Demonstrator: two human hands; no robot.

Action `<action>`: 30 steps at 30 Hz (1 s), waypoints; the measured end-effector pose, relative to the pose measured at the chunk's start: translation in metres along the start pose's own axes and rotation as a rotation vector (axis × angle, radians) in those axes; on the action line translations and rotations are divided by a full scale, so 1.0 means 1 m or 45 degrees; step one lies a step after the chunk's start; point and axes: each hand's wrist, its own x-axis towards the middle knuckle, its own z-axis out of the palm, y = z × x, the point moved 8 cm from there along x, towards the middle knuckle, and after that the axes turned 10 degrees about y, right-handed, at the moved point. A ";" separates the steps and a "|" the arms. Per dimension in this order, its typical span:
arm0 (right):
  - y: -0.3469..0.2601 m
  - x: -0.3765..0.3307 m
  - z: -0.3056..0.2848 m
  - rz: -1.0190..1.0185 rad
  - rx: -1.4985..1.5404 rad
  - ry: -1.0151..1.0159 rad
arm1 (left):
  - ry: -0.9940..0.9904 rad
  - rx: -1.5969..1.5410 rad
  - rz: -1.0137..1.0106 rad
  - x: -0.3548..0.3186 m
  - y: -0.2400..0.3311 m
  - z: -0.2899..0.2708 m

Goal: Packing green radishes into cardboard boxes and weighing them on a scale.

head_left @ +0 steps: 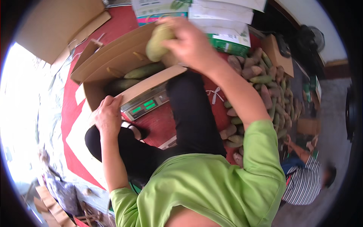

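My right hand (187, 38) is raised over the far right part of an open cardboard box (153, 84), its fingers wrapped round a plump pale green radish (157, 45). Inside the box lie a few darker green radishes (145, 70), partly hidden by the near wall. My left hand (107, 115) grips the near left rim of the box. Under the box, a weighing scale (145, 106) with lit green digits shows on its near side.
A big heap of green and reddish-brown radishes (264, 81) covers the right side of the red mat (166, 126). Printed cartons (228, 41) stand at the back. A large brown carton (56, 26) is at far left. Another person (304, 179) bends near the heap.
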 end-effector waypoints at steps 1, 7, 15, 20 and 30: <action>-0.014 0.002 0.023 -0.082 -0.082 -0.094 | -0.038 0.007 -0.037 -0.002 -0.003 0.000; -0.027 -0.023 0.110 -0.092 -0.503 -0.386 | -0.032 0.018 -0.023 0.001 0.002 0.001; 0.024 -0.069 -0.011 0.251 -0.052 0.278 | -0.049 0.015 -0.002 0.001 0.006 0.006; 0.126 -0.204 -0.065 0.896 -0.152 0.320 | -0.019 -0.027 0.004 0.002 0.008 0.006; 0.187 -0.446 -0.205 1.343 -1.360 -0.140 | 0.005 -0.059 -0.007 0.000 0.004 0.011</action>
